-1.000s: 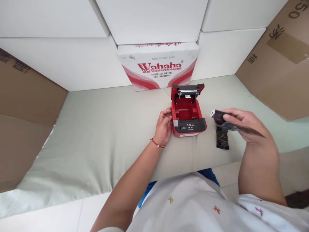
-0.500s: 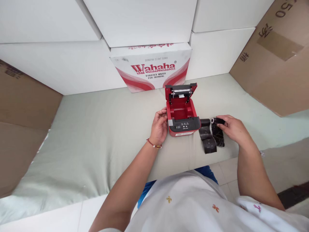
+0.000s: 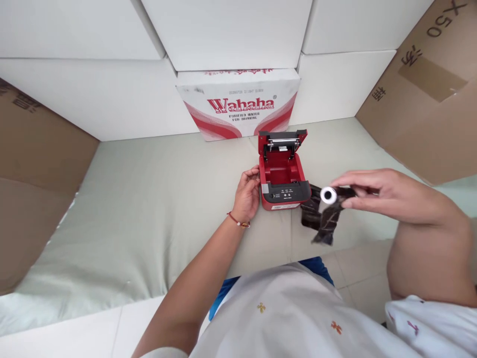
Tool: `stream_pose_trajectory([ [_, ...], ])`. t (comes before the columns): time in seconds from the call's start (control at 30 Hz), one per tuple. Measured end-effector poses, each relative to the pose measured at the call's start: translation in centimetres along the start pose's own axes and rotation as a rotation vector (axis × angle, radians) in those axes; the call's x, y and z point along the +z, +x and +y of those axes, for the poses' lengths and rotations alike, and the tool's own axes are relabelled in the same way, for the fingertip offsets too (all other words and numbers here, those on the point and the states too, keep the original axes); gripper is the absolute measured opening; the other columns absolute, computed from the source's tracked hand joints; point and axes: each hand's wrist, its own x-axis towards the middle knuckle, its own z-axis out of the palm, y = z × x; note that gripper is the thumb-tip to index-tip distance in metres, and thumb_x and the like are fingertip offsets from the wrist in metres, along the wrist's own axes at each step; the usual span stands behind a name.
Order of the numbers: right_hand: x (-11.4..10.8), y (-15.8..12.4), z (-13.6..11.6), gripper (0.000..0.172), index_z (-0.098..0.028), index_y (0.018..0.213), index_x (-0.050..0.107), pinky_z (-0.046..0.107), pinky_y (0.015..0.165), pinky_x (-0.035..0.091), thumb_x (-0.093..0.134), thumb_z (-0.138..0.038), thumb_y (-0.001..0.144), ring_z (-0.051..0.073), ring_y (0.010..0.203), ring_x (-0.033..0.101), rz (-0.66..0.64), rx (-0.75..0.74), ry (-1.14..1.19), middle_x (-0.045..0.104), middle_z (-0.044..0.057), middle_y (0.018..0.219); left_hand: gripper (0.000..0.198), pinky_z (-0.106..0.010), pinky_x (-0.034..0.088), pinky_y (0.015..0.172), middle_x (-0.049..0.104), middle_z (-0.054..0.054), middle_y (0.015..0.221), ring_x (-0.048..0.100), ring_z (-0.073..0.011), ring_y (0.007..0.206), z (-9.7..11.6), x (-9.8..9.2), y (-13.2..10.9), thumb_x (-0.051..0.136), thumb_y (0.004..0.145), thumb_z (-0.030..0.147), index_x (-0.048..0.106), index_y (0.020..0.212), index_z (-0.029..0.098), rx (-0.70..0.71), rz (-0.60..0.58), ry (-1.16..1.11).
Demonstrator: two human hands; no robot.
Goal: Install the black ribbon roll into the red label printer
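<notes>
A small red-and-black label printer (image 3: 285,194) stands on the cloth with its lid (image 3: 283,141) raised. Its red inner bay shows no roll. My left hand (image 3: 248,194) is at the printer's left side, fingers curled against the wall and some fingertips hidden. Off the printer's right side, my right hand (image 3: 372,194) pinches a roll of black film (image 3: 343,191) between thumb and fingers, with the roll's white core end facing me. From it hangs a loose, creased strip of the film (image 3: 328,226), blurred by motion. More dark film (image 3: 309,216) lies beside the printer, partly behind the hanging strip.
A white-and-red Wahaha water carton (image 3: 242,112) stands behind the printer, against stacked white boxes (image 3: 227,35). Brown cardboard cartons (image 3: 428,119) flank both ends of the cloth-covered surface (image 3: 167,199). The surface's front edge is close to my body.
My right hand has lifted the roll toward me, tilting its core end into view, and the film strip now hangs from it. My left hand and the printer stay in place.
</notes>
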Motion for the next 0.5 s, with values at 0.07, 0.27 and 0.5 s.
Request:
stream_pose_trajectory([
  [0.07, 1.0, 2.6, -1.2, 0.042, -0.028, 0.123, 0.085, 0.032, 0.055, 0.044, 0.075, -0.058, 0.095, 0.017, 0.056, 0.054, -0.021, -0.041, 0.004, 0.067, 0.0, 0.07, 0.026, -0.038, 0.053, 0.115, 0.071, -0.004, 0.145, 0.07, -0.0187, 0.125, 0.0, 0.0, 0.0, 0.075, 0.082, 0.018, 0.068, 0.106, 0.024, 0.001, -0.002, 0.003],
  [0.27, 6.2, 10.0, -2.3, 0.039, -0.023, 0.132, 0.08, 0.035, 0.084, 0.056, 0.069, -0.024, 0.094, 0.022, 0.09, 0.075, 0.1, -0.049, -0.218, 0.083, 0.007, 0.119, 0.026, -0.038, 0.053, 0.114, 0.073, -0.004, 0.141, 0.07, -0.0181, 0.121, 0.0, 0.2, -0.1, 0.076, 0.081, 0.019, 0.068, 0.105, 0.024, 0.024, 0.007, 0.005],
  [0.5, 9.4, 13.0, -2.5, 0.048, -0.028, 0.145, 0.073, 0.045, 0.095, 0.058, 0.063, -0.02, 0.099, 0.036, 0.124, 0.075, 0.05, 0.11, -0.538, 0.079, 0.009, 0.142, 0.023, -0.039, 0.049, 0.117, 0.073, -0.005, 0.138, 0.069, -0.0186, 0.123, 0.0, 0.3, -0.1, 0.075, 0.081, 0.018, 0.068, 0.102, 0.023, 0.025, 0.004, -0.002],
])
